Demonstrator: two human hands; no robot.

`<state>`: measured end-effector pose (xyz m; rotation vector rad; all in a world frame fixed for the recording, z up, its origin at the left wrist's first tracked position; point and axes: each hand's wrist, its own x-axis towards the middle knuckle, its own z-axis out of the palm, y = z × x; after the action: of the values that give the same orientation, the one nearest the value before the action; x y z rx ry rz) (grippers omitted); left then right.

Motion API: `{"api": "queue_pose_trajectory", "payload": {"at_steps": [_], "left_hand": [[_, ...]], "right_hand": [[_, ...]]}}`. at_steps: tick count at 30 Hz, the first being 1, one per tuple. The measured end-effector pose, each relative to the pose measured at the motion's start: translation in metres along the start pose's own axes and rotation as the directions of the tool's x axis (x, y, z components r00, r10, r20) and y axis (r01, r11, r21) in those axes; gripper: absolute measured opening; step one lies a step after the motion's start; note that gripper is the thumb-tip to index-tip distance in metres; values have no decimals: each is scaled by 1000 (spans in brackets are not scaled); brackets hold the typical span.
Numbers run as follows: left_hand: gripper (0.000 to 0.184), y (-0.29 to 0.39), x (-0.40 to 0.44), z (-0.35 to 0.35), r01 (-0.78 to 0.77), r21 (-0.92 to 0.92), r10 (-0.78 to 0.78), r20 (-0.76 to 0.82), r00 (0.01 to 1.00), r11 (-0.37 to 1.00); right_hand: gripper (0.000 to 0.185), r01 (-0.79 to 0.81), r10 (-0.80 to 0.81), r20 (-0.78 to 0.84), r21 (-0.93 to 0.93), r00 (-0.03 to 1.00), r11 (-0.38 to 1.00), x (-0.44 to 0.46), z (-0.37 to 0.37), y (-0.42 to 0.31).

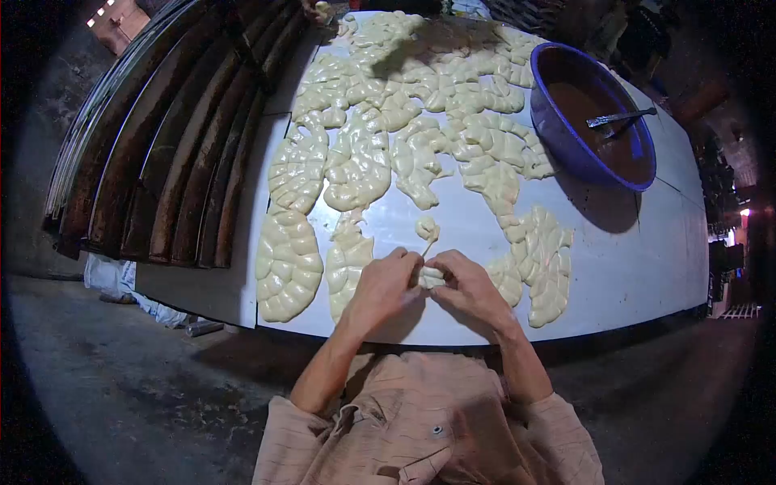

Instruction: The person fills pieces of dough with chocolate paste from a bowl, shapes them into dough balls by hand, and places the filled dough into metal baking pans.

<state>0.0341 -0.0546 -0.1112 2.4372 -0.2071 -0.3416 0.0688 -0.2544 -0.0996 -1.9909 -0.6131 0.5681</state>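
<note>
Close to the table's front edge, my left hand (386, 283) and my right hand (466, 283) meet over a small lump of pale dough (432, 278). The fingers of both hands are closed on it from either side. A thin strand rises from the lump to a little knob of dough (427, 229) lying just beyond my fingertips. Left of my left hand is a sheet of dough pieces (349, 257) pressed together. Another glossy cluster of dough pieces (543, 257) lies to the right of my right hand.
Many more dough pieces (360, 158) spread over the white table (618, 275) toward its far end. A purple basin (552, 141) of brown liquid stands at the right, a brush (618, 118) resting in it. Dark metal trays (174, 153) stack along the left side.
</note>
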Motion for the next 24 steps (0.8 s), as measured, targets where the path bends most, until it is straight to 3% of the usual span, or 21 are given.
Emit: {"api": "queue_pose_trajectory", "payload": {"at_steps": [2,5,6,9,10,11,14,17,18,19,21,22,24], "left_hand": [[50,10,-8,6,98,30,-98,7,995,995],[60,2,-16,19,90,-54,-95,-97,991,994],[79,-4,-18,18,68,-89,-74,-65,995,994],[91,-10,-29,7,40,-333,-65,-63,996,942],[99,-12,-32,1,11,-336,-24,-34,999,942],[95,-10,-35,-5,15,-313,-29,-40,999,949],[81,-5,-38,-16,47,-233,-67,-79,995,971],[66,-7,-35,-19,134,-198,-172,-188,967,971],[60,-8,-34,-22,150,-224,-203,-234,951,963],[54,-10,-34,-24,168,-250,-238,-280,930,953],[52,-16,-36,-29,201,-266,-283,-324,902,943],[50,-19,-36,-31,214,-272,-302,-342,890,938],[49,-28,-38,-33,231,-293,-330,-358,873,928]], "right_hand": [[39,49,-48,6,-62,999,997,-4,2,3],[42,51,-43,57,-146,997,988,-3,-4,3],[42,41,-41,7,-186,999,982,0,-5,8],[38,-14,-45,-193,-296,980,955,17,-7,8],[36,-8,-68,-216,-333,974,943,25,-9,1],[35,-3,-92,-240,-369,966,929,33,-12,-2],[29,292,-358,-31,-516,933,805,71,-9,31],[25,119,-169,-185,-254,968,960,78,-7,30],[19,-53,67,-286,56,956,997,80,-2,33],[21,-90,233,-244,485,941,870,82,-1,38],[24,-113,333,-247,624,910,773,74,-14,26],[27,-63,345,-333,632,877,772,73,-17,28],[25,165,253,-447,707,858,688,64,-35,10]]}}
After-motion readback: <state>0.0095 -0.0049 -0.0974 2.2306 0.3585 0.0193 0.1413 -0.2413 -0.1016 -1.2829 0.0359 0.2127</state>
